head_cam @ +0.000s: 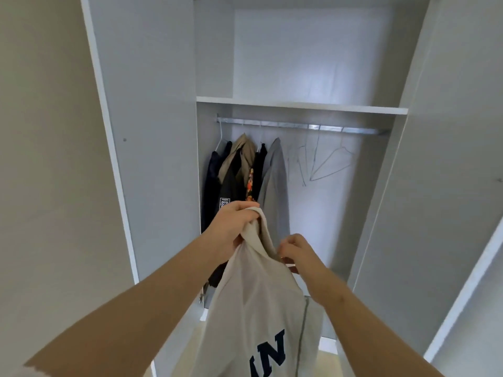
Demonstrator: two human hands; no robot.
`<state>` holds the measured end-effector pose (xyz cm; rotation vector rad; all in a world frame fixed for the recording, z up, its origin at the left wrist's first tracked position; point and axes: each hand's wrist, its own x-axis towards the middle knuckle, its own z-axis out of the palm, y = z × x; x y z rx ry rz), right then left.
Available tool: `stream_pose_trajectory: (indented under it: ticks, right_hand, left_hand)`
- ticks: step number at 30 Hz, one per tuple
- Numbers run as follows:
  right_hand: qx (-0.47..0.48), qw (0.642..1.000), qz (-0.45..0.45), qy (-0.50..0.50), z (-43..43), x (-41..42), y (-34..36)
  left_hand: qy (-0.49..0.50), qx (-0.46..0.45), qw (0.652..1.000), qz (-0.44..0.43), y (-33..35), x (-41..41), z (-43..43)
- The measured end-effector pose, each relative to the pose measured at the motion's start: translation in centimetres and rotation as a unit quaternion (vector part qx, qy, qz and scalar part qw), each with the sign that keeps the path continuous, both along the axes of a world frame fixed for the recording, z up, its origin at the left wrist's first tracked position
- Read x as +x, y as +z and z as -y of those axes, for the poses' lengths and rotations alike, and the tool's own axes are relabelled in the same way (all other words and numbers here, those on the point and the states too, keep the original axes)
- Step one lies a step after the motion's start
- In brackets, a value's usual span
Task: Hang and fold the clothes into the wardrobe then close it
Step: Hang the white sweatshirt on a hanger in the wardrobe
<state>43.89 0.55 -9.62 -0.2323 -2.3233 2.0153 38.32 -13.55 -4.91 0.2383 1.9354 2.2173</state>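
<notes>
Cream navy-lettered fabric top (258, 308) is bunched in the left hand (231, 227), fingers curled. Its edge is pinched by the right hand (298, 251).

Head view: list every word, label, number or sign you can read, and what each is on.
"IN": dark blue block letters on the cream fabric garment gripped by the left hand; a partial letter before them is unreadable.
White square label on the black hanging garment: too small to read.

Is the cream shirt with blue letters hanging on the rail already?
No, the left hand grips the cream shirt in front of the wardrobe, well below the rail.
</notes>
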Motion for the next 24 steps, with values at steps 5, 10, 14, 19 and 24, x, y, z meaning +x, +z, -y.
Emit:
stream_pose_trajectory:
  ticks: [5, 10, 14, 19, 24]
  right_hand:
    - [0.034, 0.992, -0.026, 0.118, -2.5, -6.8, -0.2]
    - [0.162, 0.983, -0.084, -0.015, -7.1, -15.0, -0.1]
    - [0.144, 0.978, -0.112, -0.102, -11.4, -21.8, 1.1]
    - [0.106, 0.964, -0.169, -0.175, -15.9, -28.0, 2.2]
    - [0.075, 0.967, -0.186, -0.155, -17.7, -32.5, 1.9]
  left_hand:
    - [-0.02, -0.024, 0.999, -0.032, -0.8, -6.5, -3.5]
    - [-0.055, -0.063, 0.992, -0.091, -1.0, -15.1, -7.6]
    - [-0.047, -0.184, 0.961, -0.202, -0.2, -23.1, -10.9]
    - [-0.046, -0.331, 0.882, -0.334, -1.1, -30.8, -14.3]
    - [0.003, -0.427, 0.85, -0.308, -3.7, -35.8, -16.2]
